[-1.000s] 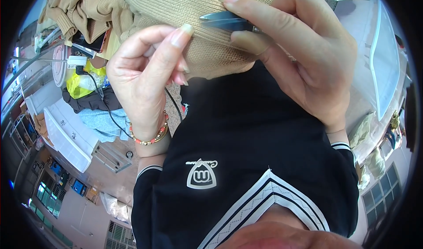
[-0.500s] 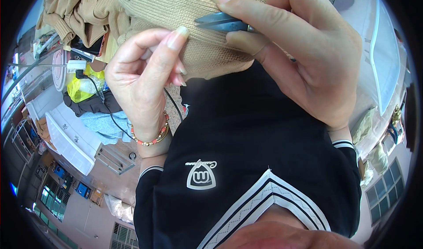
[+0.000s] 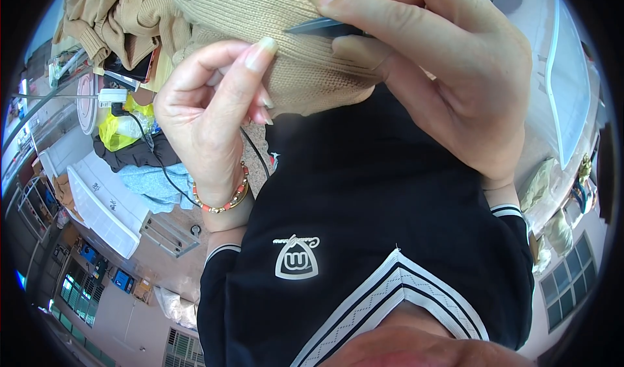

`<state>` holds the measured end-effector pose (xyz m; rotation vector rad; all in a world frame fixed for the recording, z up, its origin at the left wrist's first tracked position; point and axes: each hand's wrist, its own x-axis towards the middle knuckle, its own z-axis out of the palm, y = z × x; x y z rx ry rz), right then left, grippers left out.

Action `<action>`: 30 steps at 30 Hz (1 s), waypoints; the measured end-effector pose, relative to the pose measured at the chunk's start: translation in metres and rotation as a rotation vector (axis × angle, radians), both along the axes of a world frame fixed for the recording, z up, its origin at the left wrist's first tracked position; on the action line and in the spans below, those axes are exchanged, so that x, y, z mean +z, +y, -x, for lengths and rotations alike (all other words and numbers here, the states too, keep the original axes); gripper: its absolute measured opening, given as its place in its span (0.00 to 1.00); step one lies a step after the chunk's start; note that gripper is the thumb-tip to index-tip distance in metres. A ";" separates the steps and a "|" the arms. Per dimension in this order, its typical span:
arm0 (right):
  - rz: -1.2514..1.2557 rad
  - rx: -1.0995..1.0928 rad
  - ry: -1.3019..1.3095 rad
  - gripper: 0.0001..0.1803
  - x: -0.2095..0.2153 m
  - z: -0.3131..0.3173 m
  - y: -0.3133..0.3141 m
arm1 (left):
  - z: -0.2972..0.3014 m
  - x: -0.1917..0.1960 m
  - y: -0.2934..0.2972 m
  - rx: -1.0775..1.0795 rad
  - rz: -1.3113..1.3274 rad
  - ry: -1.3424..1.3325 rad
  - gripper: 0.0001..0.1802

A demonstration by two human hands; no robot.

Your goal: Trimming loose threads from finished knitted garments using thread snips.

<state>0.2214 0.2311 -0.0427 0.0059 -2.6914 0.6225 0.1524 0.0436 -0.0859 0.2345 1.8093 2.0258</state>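
A beige knitted garment (image 3: pixel 286 23) lies across the top of the view, close to the camera. My left hand (image 3: pixel 208 113) pinches its lower edge between thumb and fingers; a beaded bracelet (image 3: pixel 224 201) circles that wrist. My right hand (image 3: pixel 448 75) holds a small dark metal tool (image 3: pixel 325 26), with its tip resting against the knit. Both hands sit above my black top with white striped trim (image 3: pixel 364 237).
More tan knitwear (image 3: pixel 110 16) is piled at the upper left. Below it are a yellow bag (image 3: pixel 120 123), a black cable (image 3: pixel 156 165), grey and blue cloth (image 3: pixel 149 185) and a white box (image 3: pixel 97 201). A white table edge (image 3: pixel 559 94) runs along the right.
Both hands and the knit have shifted slightly upward and left in the picture; the grips are unchanged.
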 end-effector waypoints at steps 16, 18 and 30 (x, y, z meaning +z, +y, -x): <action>0.431 -0.033 -0.180 0.22 0.002 -0.017 0.029 | 0.017 0.017 0.012 0.056 0.287 0.219 0.07; 0.596 -0.084 -0.154 0.22 -0.011 -0.021 0.036 | 0.027 0.011 0.017 0.121 0.370 0.653 0.09; 0.721 0.179 -0.335 0.17 -0.029 -0.043 0.066 | 0.040 0.027 0.039 -0.738 0.553 1.281 0.22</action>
